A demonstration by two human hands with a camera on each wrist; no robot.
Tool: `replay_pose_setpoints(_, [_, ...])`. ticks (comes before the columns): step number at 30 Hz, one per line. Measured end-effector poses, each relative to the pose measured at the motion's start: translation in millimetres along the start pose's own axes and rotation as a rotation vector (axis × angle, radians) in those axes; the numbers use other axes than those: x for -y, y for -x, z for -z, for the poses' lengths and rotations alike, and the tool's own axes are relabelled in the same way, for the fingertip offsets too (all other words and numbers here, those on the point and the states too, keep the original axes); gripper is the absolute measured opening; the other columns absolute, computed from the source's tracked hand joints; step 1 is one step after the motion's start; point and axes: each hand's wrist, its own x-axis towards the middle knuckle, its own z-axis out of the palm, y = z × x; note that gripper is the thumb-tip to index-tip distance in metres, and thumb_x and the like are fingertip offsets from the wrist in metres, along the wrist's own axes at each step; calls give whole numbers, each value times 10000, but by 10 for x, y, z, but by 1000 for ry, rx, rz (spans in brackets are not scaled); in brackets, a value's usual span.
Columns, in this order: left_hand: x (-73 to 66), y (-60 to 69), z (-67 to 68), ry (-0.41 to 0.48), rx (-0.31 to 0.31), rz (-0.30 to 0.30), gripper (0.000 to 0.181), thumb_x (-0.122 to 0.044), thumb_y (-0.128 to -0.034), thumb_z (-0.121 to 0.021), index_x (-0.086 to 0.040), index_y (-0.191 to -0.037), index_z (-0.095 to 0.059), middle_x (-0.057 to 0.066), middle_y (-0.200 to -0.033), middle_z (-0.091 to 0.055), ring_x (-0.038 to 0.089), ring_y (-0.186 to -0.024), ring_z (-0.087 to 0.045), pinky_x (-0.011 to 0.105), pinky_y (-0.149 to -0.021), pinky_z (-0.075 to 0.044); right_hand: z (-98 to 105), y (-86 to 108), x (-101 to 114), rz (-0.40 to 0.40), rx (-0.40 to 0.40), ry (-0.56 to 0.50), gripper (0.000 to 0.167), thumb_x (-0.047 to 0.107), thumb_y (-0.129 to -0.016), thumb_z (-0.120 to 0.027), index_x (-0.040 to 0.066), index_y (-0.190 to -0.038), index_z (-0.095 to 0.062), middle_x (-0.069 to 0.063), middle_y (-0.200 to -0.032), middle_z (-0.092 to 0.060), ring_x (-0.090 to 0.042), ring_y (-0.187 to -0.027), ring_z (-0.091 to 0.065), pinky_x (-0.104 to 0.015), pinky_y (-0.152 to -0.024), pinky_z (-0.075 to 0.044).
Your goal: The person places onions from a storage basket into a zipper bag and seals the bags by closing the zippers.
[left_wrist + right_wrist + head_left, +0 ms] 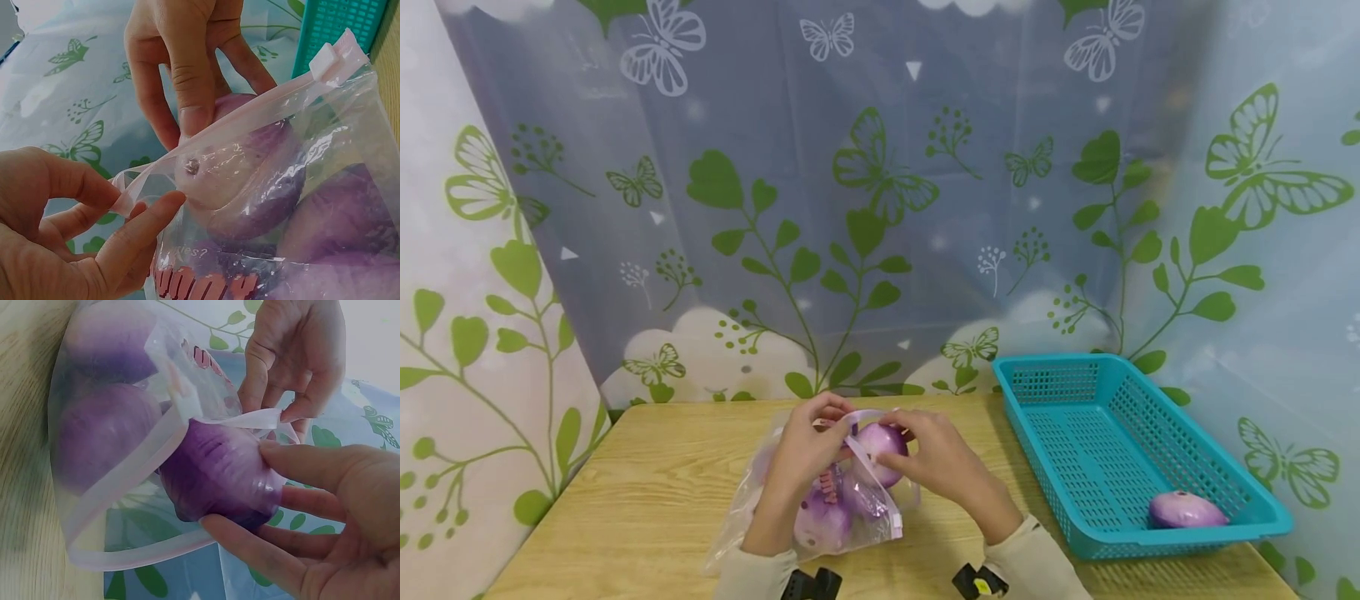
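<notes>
A clear zip bag [340, 140] with a white slider [322, 62] and pink lettering lies on the table, its mouth spread open. My left hand [805, 450] pinches the bag's rim between thumb and fingers. In the bag's mouth is a purple onion [219, 472], which my right hand [943, 458] grips with thumb and fingertips. The left wrist view shows part of this onion through the plastic. More onions [112, 434] sit deeper in the bag, one of them [822, 527] towards the front. Some of the bag's contents are hidden behind my left hand and the plastic.
To the right stands a teal perforated basket [1060, 500] with one purple onion [1186, 510] in its near corner. The wooden table [647, 475] ends at a printed sheet [880, 275] with leaves and butterflies behind it and at both sides.
</notes>
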Motion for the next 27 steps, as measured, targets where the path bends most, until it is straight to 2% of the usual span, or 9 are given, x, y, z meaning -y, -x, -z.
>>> replay_pose_setpoints(7, [5, 9, 12, 19, 5, 3, 112, 7, -966, -616, -18, -1053, -681, 197, -1120, -610, 228, -827, -642, 399, -728, -683, 15, 7, -3, 13, 53, -4, 417, 86, -867, -816, -3, -1248, -671, -151, -1172, -742, -260, -991, -732, -313, -838, -647])
replay_pose_setpoints(19, [14, 6, 7, 33, -7, -6, 132, 32, -942, -615, 8, -1052, -684, 200, -1085, -620, 221, -804, -652, 350, -681, -679, 10, 15, -26, 16, 68, -32, 433, 79, -882, -802, -11, -1279, -655, -160, -1217, -726, -275, -1025, -725, -330, -861, -646])
replay_pose_setpoints(23, [16, -17, 9, 34, -16, -4, 144, 47, -928, -607, 12, -1044, -685, 197, -1071, -621, 213, -812, -646, 349, -688, -678, -5, 9, -28, 8, 52, -46, 439, 66, -878, -803, -11, -1282, -648, -168, -1222, -721, -294, -1035, -725, -355, -861, -652])
replay_pose_setpoints(27, [21, -36, 12, 25, -17, -4, 153, 51, -928, -595, 10, -1042, -688, 202, -1077, -620, 216, -814, -647, 359, -703, -680, -55, -4, -13, 2, 3, -66, 440, 46, -860, -815, -21, -1263, -649, -193, -1200, -718, -323, -1005, -732, -408, -842, -662])
